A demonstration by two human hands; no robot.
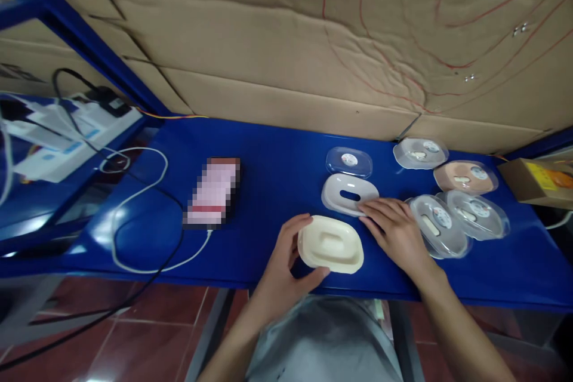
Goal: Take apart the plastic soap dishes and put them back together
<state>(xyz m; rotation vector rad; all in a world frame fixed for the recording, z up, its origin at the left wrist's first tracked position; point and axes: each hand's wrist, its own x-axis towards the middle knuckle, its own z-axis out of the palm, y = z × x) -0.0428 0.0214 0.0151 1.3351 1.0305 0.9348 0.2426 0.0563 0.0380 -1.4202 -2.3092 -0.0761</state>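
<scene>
A cream oval plastic tray, with a raised rounded block at its middle, lies near the front edge of the blue table. My left hand grips its left side, thumb at the near rim and fingers at the far one. Just behind it sits a white oval plastic piece with a dark slot-shaped opening in its centre. My right hand has its fingertips and thumb closed on that piece's right rim. Further back lies a clear plastic cover bearing a round label.
Several labelled clear-covered oval containers, including a peach one, stand to the right. A phone on a white cable lies to the left. A power strip is at far left, a cardboard box at far right. Cardboard walls the back.
</scene>
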